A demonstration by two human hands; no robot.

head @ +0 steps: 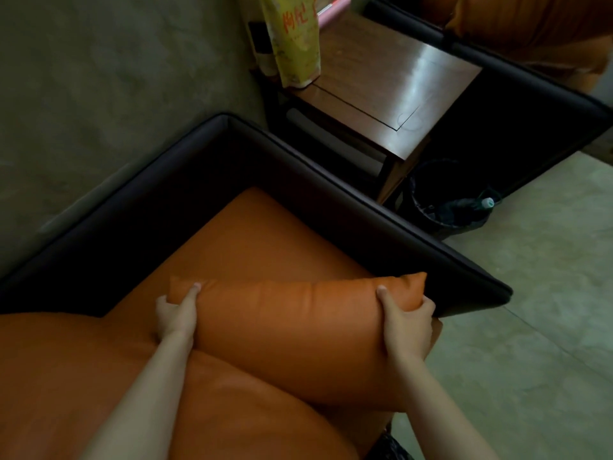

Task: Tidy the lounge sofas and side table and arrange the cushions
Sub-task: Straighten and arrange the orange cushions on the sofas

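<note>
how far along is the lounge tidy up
Early to midway, apparently. Done: the near sofa seat looks smooth. In hand: left hand and right hand grip the orange cushion, not yet placed. Left: the yellow bag and pink roll sit on the side table.

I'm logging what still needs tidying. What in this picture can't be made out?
Head view only:
Fingers of the left hand and right hand: mostly behind the orange cushion.
Side table back: hidden by the yellow bag, cut by the top edge.
Bin contents: too dark.
Second sofa: mostly cut off at the top right.
</note>
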